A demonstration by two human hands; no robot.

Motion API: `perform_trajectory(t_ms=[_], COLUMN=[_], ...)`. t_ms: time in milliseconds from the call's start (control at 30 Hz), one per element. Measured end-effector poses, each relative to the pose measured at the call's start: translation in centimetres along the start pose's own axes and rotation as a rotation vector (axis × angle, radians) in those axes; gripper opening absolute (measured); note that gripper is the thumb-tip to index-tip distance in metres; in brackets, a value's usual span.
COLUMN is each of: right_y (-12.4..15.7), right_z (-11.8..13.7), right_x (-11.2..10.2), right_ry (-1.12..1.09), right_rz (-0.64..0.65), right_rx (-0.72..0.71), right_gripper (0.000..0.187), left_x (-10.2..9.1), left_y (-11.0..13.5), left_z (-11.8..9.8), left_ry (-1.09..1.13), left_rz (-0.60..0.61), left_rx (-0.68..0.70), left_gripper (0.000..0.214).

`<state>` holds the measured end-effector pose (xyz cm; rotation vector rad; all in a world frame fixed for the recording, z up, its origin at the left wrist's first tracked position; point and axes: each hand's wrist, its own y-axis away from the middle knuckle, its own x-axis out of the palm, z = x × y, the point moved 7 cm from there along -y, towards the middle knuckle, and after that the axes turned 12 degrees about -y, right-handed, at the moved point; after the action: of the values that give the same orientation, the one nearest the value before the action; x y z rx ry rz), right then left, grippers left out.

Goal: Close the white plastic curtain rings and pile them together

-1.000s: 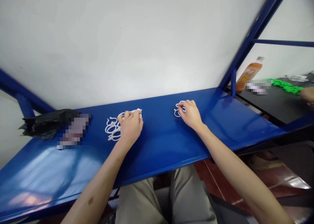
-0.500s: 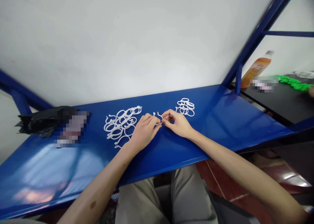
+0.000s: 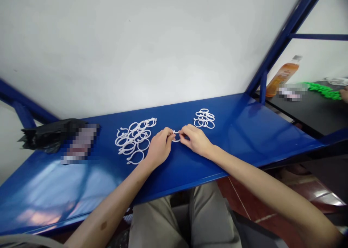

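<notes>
My left hand [image 3: 159, 147] and my right hand [image 3: 196, 139] meet over the middle of the blue shelf [image 3: 244, 132]. Both pinch one small white plastic ring [image 3: 176, 136] between their fingertips, and the ring looks closed. Left of my hands lies a spread pile of several open white rings [image 3: 134, 139]. Behind my right hand sits a smaller, tighter cluster of white rings [image 3: 204, 118].
A black bag [image 3: 45, 136] with a blurred label lies at the shelf's left end. Blue frame posts rise at the right. Beyond them, a black surface carries an orange bottle [image 3: 283, 75] and green pieces [image 3: 323, 90], where another person's hand [image 3: 344, 94] shows at the edge.
My hands left the two piles and came together at the middle. The left brought one ring over, and both hands now pinch it, squeezed from open into a closed loop.
</notes>
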<state>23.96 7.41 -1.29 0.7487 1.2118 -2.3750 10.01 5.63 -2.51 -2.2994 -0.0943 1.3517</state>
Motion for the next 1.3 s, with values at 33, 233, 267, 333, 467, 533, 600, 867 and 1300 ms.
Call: perform_trajectory(t_ms=[33, 233, 267, 333, 467, 533, 600, 867, 1300], right_y=[0.1, 0.3, 0.2, -0.3, -0.7, -0.4, 0.0, -0.3, -0.4], right_z=[0.2, 0.6, 0.5, -0.3, -3.6, -5.5, -7.0, -9.2, -5.9], right_x=[0.1, 1.0, 1.0, 0.4, -3.0, -5.3, -7.1, -7.1, -6.8], right_ry=[0.035, 0.145, 0.150, 0.165, 0.257, 0.324, 0.389, 0.514, 0.324], right_rz=[0.011, 0.095, 0.092, 0.057, -0.104, -0.188, -0.244, -0.213, -0.321], right_rx=[-0.043, -0.123, -0.102, -0.018, 0.291, 0.438, 0.527, 0.617, 0.312], right_gripper=[0.016, 0.020, 0.018, 0.014, 0.015, 0.014, 0.014, 0.019, 0.029], left_x=[0.0, 0.5, 0.5, 0.2, -1.4, -1.9, -2.0, -2.0, -3.1], left_y=[0.1, 0.1, -0.2, -0.7, -1.5, -1.5, -1.4, -1.5, -0.9], left_z=[-0.1, 0.0, 0.2, 0.5, 2.2, 3.4, 4.4, 4.6, 0.6], left_ry=[-0.030, -0.160, -0.176, -0.233, -0.472, -0.606, -0.711, -0.761, -0.355], left_rz=[-0.001, 0.031, 0.044, 0.040, -0.090, -0.126, -0.124, -0.113, -0.245], left_rx=[0.011, 0.068, 0.079, 0.097, 0.016, -0.055, -0.111, -0.102, 0.110], left_gripper=[0.010, 0.016, 0.017, 0.022, 0.034, 0.039, 0.042, 0.025, 0.011])
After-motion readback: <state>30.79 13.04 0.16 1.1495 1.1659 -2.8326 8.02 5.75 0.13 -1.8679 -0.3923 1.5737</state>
